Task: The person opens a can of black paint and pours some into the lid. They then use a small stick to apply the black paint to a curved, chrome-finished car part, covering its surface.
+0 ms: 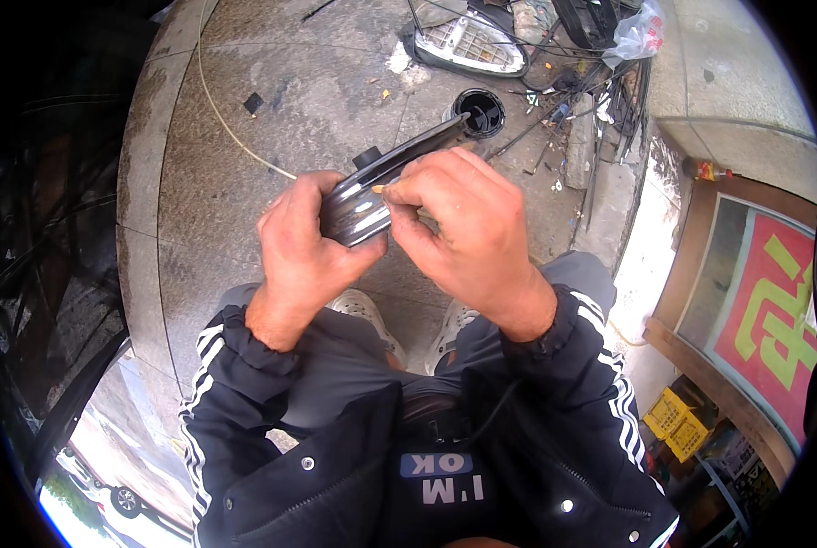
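Observation:
My left hand grips the lower end of a shiny, dark, channel-shaped piece that slants up to the right, with a short black cylindrical part on its upper side. My right hand has thumb and index finger pinched on a small yellowish bit against the piece's surface; the bit's shape is mostly hidden by the fingers. Just beyond the piece's far end stands a round black tub with dark contents on the ground.
A white-and-black grille-like part, tangled cables, debris and a plastic bag lie at the top right. A pale hose crosses the paving. A framed red sign and yellow crates are at right. My legs are below my hands.

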